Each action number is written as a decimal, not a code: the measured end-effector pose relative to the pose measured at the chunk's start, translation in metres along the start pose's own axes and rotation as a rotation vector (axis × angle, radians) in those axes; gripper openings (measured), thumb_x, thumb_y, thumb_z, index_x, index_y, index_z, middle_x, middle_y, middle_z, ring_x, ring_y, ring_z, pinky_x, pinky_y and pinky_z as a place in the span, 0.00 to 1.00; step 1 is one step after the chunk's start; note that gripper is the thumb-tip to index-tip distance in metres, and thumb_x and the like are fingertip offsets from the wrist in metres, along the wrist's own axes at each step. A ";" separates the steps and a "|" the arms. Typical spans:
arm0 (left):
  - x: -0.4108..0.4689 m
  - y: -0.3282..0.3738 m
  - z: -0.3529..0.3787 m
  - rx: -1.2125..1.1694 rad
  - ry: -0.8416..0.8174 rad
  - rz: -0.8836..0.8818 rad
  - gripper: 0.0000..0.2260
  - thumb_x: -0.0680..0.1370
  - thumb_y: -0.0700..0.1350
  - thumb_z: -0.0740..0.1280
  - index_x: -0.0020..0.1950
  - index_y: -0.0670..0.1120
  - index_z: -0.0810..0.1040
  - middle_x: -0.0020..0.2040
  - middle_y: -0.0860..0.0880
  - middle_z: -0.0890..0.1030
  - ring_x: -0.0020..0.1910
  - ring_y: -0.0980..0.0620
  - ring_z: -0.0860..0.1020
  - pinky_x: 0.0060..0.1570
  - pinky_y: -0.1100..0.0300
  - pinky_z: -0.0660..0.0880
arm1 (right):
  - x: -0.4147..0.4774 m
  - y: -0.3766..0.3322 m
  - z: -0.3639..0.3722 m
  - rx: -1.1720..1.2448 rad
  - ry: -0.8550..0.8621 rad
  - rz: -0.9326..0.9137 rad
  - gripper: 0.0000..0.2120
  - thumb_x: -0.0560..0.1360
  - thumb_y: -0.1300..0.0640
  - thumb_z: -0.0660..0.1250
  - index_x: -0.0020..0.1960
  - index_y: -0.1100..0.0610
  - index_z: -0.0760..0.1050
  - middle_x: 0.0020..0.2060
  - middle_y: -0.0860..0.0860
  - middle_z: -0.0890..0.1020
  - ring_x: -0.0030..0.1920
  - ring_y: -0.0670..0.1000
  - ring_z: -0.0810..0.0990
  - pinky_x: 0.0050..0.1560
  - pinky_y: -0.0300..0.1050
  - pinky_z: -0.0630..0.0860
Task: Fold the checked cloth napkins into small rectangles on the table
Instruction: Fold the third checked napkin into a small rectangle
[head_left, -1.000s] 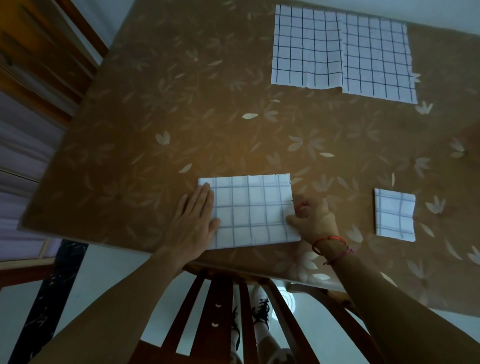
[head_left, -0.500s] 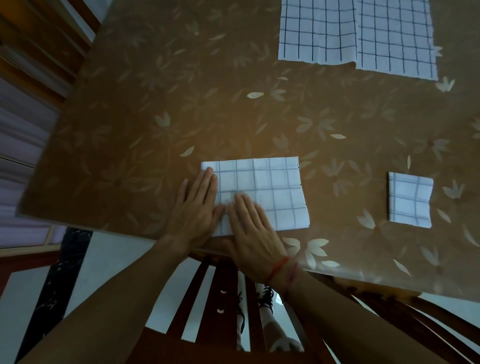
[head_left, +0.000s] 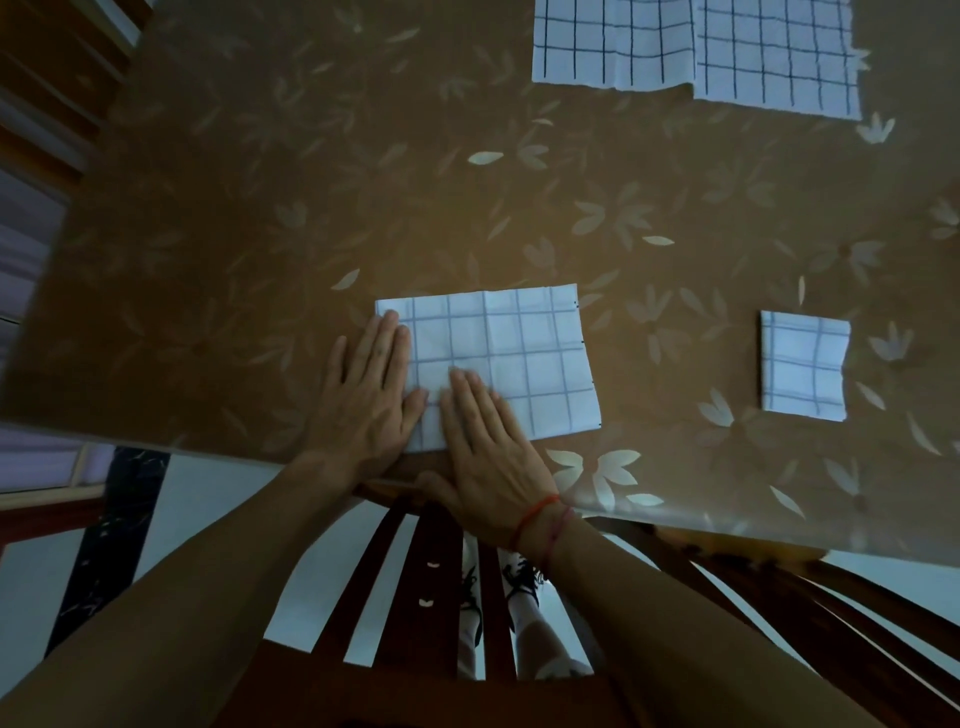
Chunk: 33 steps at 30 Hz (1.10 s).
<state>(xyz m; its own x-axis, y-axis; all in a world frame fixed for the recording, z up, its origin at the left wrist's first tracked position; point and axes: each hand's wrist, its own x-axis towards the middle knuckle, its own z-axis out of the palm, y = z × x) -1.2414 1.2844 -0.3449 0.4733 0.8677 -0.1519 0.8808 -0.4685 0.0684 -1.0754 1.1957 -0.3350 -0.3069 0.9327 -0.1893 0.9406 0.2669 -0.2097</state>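
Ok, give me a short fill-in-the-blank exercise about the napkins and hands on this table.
The left hand and right hand lie flat on the ____ end of the half-folded napkin.
The small folded napkin lies to its ____.
At the far side of the table lie ____ unfolded napkins.
Missing words: left, right, two.

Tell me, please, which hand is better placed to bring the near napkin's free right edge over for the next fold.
Right, probably. The left hand lies flat on the napkin's left edge and can pin it there, while the right hand, flat nearer the middle, is closer to the uncovered right edge.
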 end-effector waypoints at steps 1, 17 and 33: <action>0.000 0.000 0.000 -0.008 -0.004 -0.002 0.31 0.80 0.57 0.46 0.78 0.39 0.54 0.78 0.40 0.53 0.78 0.45 0.51 0.73 0.42 0.51 | -0.004 0.007 -0.001 -0.017 -0.007 0.018 0.41 0.79 0.34 0.46 0.78 0.65 0.49 0.77 0.63 0.49 0.78 0.59 0.46 0.77 0.57 0.50; 0.001 -0.001 -0.009 0.019 -0.089 -0.022 0.32 0.79 0.59 0.46 0.77 0.40 0.54 0.79 0.42 0.52 0.78 0.47 0.49 0.71 0.37 0.51 | -0.058 0.077 -0.015 -0.120 -0.061 0.208 0.43 0.78 0.32 0.41 0.77 0.67 0.49 0.77 0.64 0.48 0.78 0.62 0.47 0.76 0.58 0.51; -0.024 0.045 -0.043 -0.191 0.145 0.161 0.18 0.71 0.52 0.70 0.56 0.44 0.79 0.60 0.43 0.78 0.60 0.46 0.73 0.52 0.51 0.75 | -0.056 0.073 -0.026 -0.087 -0.098 0.244 0.40 0.79 0.35 0.44 0.76 0.66 0.54 0.76 0.64 0.54 0.77 0.63 0.53 0.74 0.59 0.57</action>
<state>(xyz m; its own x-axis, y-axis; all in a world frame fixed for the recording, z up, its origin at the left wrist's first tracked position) -1.2125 1.2499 -0.2962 0.5918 0.8059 0.0175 0.7740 -0.5741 0.2669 -0.9854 1.1692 -0.3144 -0.0782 0.9452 -0.3169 0.9961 0.0611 -0.0637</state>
